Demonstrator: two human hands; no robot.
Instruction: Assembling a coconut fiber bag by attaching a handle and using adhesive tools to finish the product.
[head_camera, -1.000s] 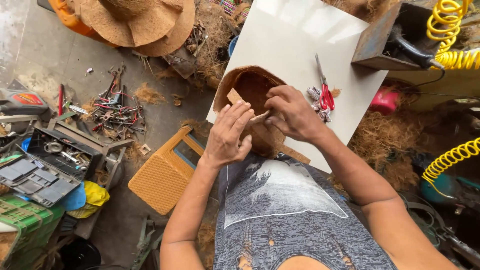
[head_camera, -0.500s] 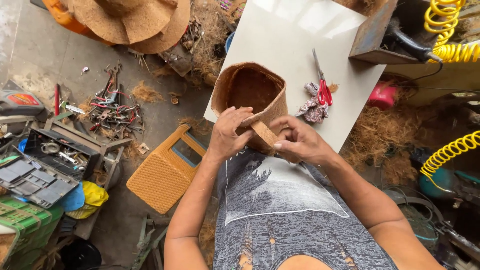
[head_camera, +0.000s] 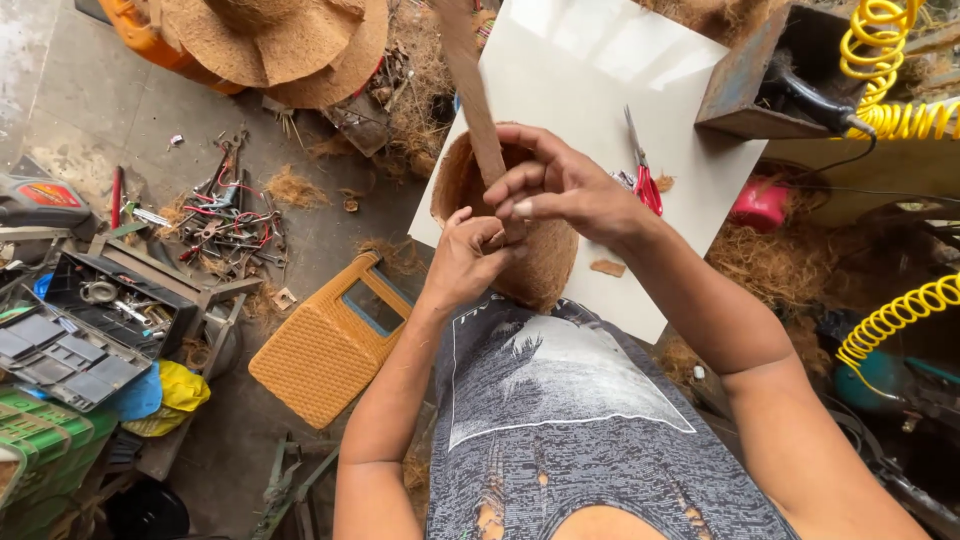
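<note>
Head view, looking down. Right hand (head_camera: 560, 190) pinches a long brown strip (head_camera: 475, 90) between thumb and curled fingers, the strip rising steeply toward the top of the frame. Left hand (head_camera: 470, 262) closes its fingers on the strip's lower end, against the rim of a brown fibre bowl (head_camera: 545, 265). The bowl rests on a white board (head_camera: 600, 70) that serves as the surface, partly over the board's near edge by the lap.

Risk, as a judgement: the strip is held only at its lower part, so the free upper length could bend or slip; the bowl, overhanging the edge, could tip toward the lap if pressed.

Surroundings: red-handled scissors (head_camera: 640, 175) lie on the board just beside the right wrist, close enough to be knocked. A small brown scrap (head_camera: 606, 268) lies near the bowl. On the floor to the left are an orange woven stool (head_camera: 320, 345), scattered tools (head_camera: 225, 215) and an open toolbox (head_camera: 110, 300); yellow coiled hoses (head_camera: 890, 70) hang at right.
</note>
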